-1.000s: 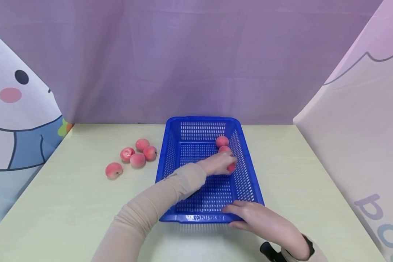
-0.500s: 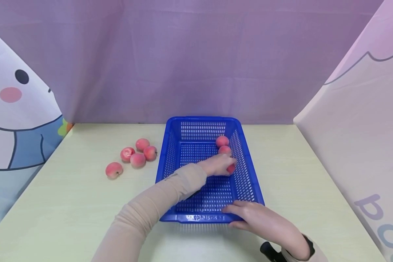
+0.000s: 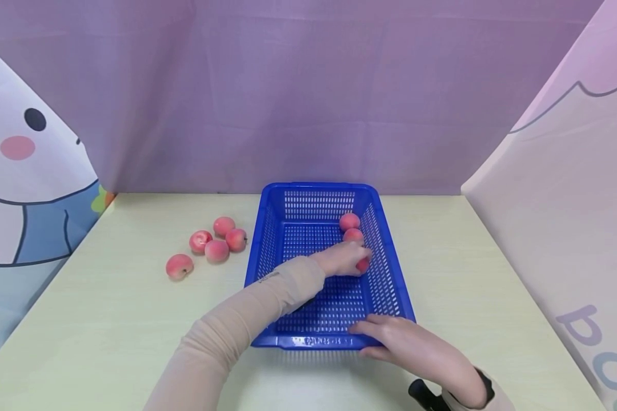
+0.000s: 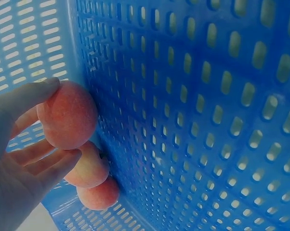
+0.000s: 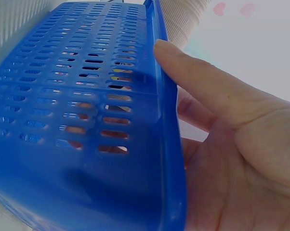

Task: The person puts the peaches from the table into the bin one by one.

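Inside the blue plastic basket (image 3: 255, 245), my left hand (image 3: 343, 258) grips a pink peach (image 4: 70, 115) between thumb and fingers. This peach lies against the basket's right long side, at the near end of a row. Beyond it in the row are a second peach (image 3: 353, 235) and a third peach (image 3: 349, 221) toward the far end. At the near right corner my right hand (image 3: 408, 345) holds the basket's rim (image 5: 166, 120), thumb below the rim and fingers over its inner side in the head view.
Several more peaches (image 3: 216, 251) lie on the pale table (image 3: 108, 325) left of the basket, one apart from the group. A purple cloth (image 3: 308, 103) hangs behind the table, with printed cloths at both sides. A black rod-like piece (image 3: 424, 394) shows below my right wrist.
My left hand has shifted very slightly toward the near side with its peach, uncovering a bit more of the second peach. My right hand and the basket have stayed put.
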Available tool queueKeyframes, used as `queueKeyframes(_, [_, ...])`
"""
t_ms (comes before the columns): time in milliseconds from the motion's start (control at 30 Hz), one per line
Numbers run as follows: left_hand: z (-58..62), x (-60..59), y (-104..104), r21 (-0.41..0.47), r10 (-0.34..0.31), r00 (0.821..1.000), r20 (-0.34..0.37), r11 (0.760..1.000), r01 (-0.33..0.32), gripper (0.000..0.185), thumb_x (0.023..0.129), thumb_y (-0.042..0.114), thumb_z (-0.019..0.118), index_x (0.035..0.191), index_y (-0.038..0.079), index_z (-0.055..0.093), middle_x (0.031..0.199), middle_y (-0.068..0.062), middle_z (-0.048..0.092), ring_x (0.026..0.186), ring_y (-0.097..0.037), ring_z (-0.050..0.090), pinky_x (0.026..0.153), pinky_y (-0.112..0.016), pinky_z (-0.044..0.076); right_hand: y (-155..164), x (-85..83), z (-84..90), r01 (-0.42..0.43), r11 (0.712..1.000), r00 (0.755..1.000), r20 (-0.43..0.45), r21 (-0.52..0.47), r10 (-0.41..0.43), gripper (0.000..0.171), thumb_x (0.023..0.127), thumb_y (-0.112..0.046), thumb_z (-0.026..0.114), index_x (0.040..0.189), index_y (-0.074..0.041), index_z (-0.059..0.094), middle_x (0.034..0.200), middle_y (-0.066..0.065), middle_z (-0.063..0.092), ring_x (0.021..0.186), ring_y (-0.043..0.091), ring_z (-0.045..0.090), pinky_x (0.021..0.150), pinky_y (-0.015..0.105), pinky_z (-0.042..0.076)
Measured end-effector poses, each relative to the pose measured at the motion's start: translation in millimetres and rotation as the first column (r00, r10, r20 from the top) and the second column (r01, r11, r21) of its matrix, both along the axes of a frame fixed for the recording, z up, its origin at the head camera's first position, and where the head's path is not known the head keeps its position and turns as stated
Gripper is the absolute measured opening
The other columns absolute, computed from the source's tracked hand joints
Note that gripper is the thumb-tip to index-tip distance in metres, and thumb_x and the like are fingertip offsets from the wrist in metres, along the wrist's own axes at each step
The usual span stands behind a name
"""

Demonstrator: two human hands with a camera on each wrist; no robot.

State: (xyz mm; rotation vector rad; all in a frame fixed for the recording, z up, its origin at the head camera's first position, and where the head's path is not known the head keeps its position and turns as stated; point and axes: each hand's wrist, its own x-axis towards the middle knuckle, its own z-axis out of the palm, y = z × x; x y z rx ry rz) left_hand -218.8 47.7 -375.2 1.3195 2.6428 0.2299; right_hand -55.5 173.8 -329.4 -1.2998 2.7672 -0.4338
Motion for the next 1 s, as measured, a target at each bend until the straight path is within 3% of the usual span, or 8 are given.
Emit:
queueKeyframes(400, [6.2, -1.7, -0.5, 0.019, 0.002, 1.0, 0.021, 1.0, -0.002, 0.036, 0.076, 0.018, 0.067, 0.111, 0.01, 0.06, 0.103, -0.007, 0.052, 0.086, -0.011, 0.051, 0.075, -0.018, 0.044, 0.0, 1.0, -1.2, -0.002, 1.0, 1.0, -0.01, -0.005, 0.002, 0.025, 0.08, -0.022, 0.061, 0.104, -0.012, 0.059, 0.09, -0.004, 0.06, 0.08, 0.007, 0.057, 0.07, 0.024, 0.049])
queueKeyframes(600, [17.6, -1.2, -2.8, 0.014, -0.022, 1.0, -0.006, 1.0, 0.022, 0.034, 0.076, 0.019, 0.066, 0.109, 0.01, 0.061, 0.101, -0.007, 0.054, 0.086, -0.012, 0.052, 0.076, -0.019, 0.043, -0.2, 1.5, -0.6, -0.005, 1.0, 1.0, -0.016, -0.013, 0.005, 0.026, 0.08, -0.021, 0.062, 0.103, -0.012, 0.059, 0.089, -0.005, 0.059, 0.08, 0.007, 0.057, 0.069, 0.024, 0.049])
queueKeyframes(867, [38.3, 3.6, -4.7, -0.049, 0.009, 0.997, 0.071, 0.999, -0.006, 0.034, 0.079, 0.018, 0.064, 0.111, 0.009, 0.06, 0.11, -0.007, 0.058, 0.099, -0.014, 0.051, 0.086, -0.023, 0.042, -0.2, 1.6, 0.2, -0.007, 1.0, 1.0, -0.005, -0.012, 0.006, 0.025, 0.08, -0.021, 0.061, 0.104, -0.012, 0.059, 0.089, -0.005, 0.059, 0.08, 0.007, 0.057, 0.069, 0.024, 0.049])
queueKeyframes(1000, [48.8, 8.4, -7.5, -0.07, 0.023, 0.997, 0.076, 0.997, -0.018, 0.033, 0.08, 0.015, 0.063, 0.113, 0.009, 0.059, 0.111, -0.007, 0.057, 0.1, -0.014, 0.051, 0.086, -0.022, 0.041, -0.3, 2.0, 0.7, -0.001, 1.0, 1.0, 0.012, -0.012, 0.001, 0.025, 0.081, -0.021, 0.061, 0.104, -0.012, 0.059, 0.09, -0.005, 0.059, 0.08, 0.007, 0.057, 0.07, 0.024, 0.049])
